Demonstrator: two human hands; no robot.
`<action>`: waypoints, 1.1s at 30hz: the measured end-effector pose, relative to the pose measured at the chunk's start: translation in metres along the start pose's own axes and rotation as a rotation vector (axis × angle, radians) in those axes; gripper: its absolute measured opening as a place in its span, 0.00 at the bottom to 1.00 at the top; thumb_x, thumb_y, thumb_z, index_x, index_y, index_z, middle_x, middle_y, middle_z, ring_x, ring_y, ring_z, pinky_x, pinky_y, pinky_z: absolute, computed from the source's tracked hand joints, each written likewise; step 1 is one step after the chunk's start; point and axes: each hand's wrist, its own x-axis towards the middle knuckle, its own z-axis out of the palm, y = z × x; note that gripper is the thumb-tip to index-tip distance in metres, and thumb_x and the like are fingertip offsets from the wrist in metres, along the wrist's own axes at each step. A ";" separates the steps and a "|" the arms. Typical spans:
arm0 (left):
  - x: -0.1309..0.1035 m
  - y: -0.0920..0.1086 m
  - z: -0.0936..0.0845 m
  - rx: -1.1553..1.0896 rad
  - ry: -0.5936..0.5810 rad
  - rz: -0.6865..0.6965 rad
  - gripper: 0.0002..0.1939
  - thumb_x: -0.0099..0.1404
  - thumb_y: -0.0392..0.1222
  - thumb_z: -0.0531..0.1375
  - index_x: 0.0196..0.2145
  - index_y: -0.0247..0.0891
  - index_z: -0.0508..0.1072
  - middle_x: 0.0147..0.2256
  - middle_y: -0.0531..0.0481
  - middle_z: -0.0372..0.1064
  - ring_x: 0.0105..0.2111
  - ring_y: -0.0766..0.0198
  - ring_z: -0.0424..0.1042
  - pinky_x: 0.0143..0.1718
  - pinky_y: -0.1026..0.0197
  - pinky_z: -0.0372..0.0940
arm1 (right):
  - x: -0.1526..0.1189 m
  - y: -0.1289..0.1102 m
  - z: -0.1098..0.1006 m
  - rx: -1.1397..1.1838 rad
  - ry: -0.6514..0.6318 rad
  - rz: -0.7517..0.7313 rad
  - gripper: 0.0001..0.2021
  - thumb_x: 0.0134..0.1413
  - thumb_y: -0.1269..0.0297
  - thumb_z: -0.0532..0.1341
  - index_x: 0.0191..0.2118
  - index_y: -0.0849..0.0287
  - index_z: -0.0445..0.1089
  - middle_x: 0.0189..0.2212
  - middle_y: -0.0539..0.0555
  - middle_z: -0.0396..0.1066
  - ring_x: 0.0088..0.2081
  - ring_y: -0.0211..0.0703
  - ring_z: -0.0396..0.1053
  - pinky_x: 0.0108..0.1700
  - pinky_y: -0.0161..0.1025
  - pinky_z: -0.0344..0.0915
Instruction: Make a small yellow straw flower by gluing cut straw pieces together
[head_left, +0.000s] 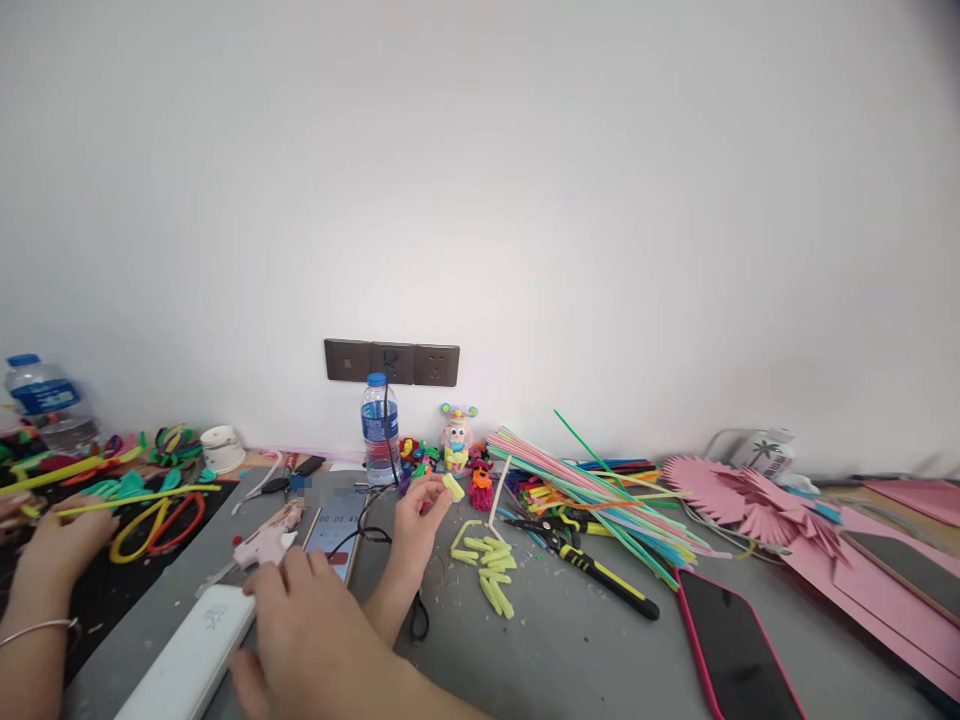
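Note:
My left hand [417, 525] reaches out past my right arm and pinches a short folded yellow-green pipe cleaner [453, 488] between thumb and fingertips. Lower left, my right hand [311, 630] crosses over my left forearm, palm down, fingers bent and thumb apart. It is beside a white power bank [191, 650] and just in front of a pale pink glue gun [264, 540]; whether its fingertips touch either cannot be made out. Several folded yellow-green pipe cleaner pieces [495, 570] lie in a pile to the right of my left hand.
Pliers [600, 580] with black-yellow handles lie near bundled pipe cleaners [600, 490]. A phone [739, 645] and pink paper [847, 570] are right. A timer phone [337, 535], cable and water bottle [381, 430] stand mid-table. A co-worker's hand [67, 545] holds a yellow pipe cleaner at left.

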 end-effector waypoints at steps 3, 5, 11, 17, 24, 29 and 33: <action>0.002 0.001 -0.003 -0.131 -0.271 -0.156 0.09 0.51 0.48 0.68 0.22 0.41 0.77 0.33 0.48 0.76 0.29 0.58 0.74 0.22 0.62 0.66 | -0.036 0.017 -0.033 0.241 0.011 0.018 0.11 0.52 0.69 0.61 0.43 0.58 0.66 0.35 0.51 0.72 0.34 0.41 0.70 0.35 0.32 0.65; 0.004 0.001 -0.003 -0.166 -0.346 -0.200 0.11 0.52 0.48 0.66 0.24 0.37 0.78 0.35 0.45 0.75 0.30 0.60 0.72 0.24 0.64 0.66 | -0.056 0.036 -0.052 0.275 0.009 0.088 0.07 0.53 0.72 0.59 0.39 0.57 0.67 0.30 0.48 0.71 0.29 0.37 0.68 0.30 0.29 0.61; 0.003 -0.003 0.002 -0.183 -0.363 -0.252 0.11 0.54 0.47 0.64 0.26 0.35 0.77 0.40 0.42 0.71 0.33 0.61 0.70 0.29 0.64 0.64 | -0.083 0.102 -0.079 -0.286 -0.163 0.507 0.09 0.54 0.76 0.58 0.40 0.61 0.71 0.41 0.60 0.73 0.42 0.50 0.71 0.39 0.38 0.62; 0.002 -0.007 0.000 -0.199 -0.367 -0.298 0.13 0.53 0.49 0.65 0.26 0.35 0.77 0.43 0.43 0.69 0.34 0.61 0.69 0.30 0.64 0.62 | -0.076 0.140 -0.064 -0.469 -0.225 0.525 0.07 0.54 0.71 0.62 0.39 0.62 0.74 0.42 0.63 0.74 0.47 0.56 0.69 0.46 0.45 0.62; 0.002 -0.004 0.001 -0.198 -0.370 -0.306 0.13 0.51 0.49 0.66 0.25 0.35 0.76 0.42 0.42 0.69 0.33 0.62 0.68 0.29 0.64 0.61 | -0.081 0.150 -0.054 -0.412 -0.138 0.490 0.08 0.55 0.76 0.58 0.31 0.61 0.74 0.35 0.61 0.75 0.41 0.51 0.71 0.42 0.41 0.61; 0.002 0.000 -0.001 -0.181 -0.393 -0.300 0.13 0.54 0.49 0.65 0.25 0.35 0.76 0.43 0.43 0.68 0.33 0.62 0.68 0.29 0.64 0.61 | -0.091 0.168 -0.054 -0.076 0.098 0.500 0.07 0.47 0.79 0.58 0.28 0.60 0.70 0.28 0.53 0.72 0.32 0.43 0.69 0.33 0.34 0.59; 0.002 -0.001 -0.003 -0.168 -0.397 -0.306 0.13 0.54 0.49 0.65 0.25 0.35 0.75 0.44 0.42 0.68 0.36 0.59 0.69 0.30 0.63 0.61 | -0.099 0.196 -0.058 0.462 0.324 0.545 0.01 0.48 0.71 0.60 0.28 0.59 0.67 0.22 0.49 0.68 0.25 0.39 0.65 0.27 0.34 0.59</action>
